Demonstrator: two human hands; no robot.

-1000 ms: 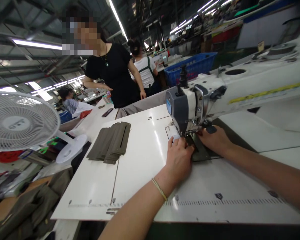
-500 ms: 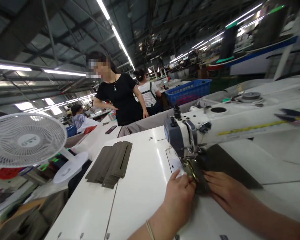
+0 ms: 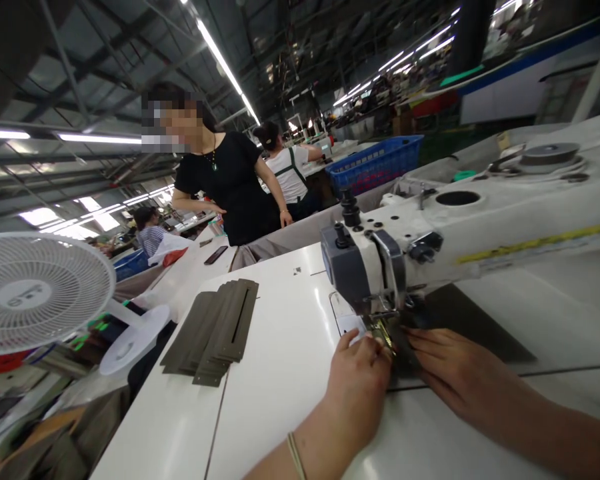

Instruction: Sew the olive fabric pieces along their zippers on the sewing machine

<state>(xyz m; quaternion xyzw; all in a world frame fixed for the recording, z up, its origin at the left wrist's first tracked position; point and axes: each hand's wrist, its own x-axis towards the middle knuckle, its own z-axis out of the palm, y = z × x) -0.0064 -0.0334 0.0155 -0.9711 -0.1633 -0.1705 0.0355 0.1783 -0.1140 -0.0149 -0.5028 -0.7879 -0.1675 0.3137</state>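
At the sewing machine head (image 3: pixel 363 267), my left hand (image 3: pixel 357 383) is closed, its thumb and fingers pinching the edge of a zipper (image 3: pixel 383 335) with gold-coloured teeth just in front of the presser foot. My right hand (image 3: pixel 460 367) lies with fingers stretched out and pressed together on dark olive fabric (image 3: pixel 475 323), beside the zipper. That fabric spreads flat to the right under the machine arm. Part of the zipper is hidden by my left fingers and the foot.
A fanned stack of olive fabric pieces (image 3: pixel 215 330) rests on the white table (image 3: pixel 275 387) to the left. Beyond it are a white fan (image 3: pixel 45 293) and a phone (image 3: pixel 216 255). A person in black (image 3: pixel 230 190) stands behind the table, near a blue crate (image 3: pixel 375 163).
My view has shifted, so the machine appears larger and the snips on its arm have left the picture. Both hands keep nearly the same places at the zipper and fabric.
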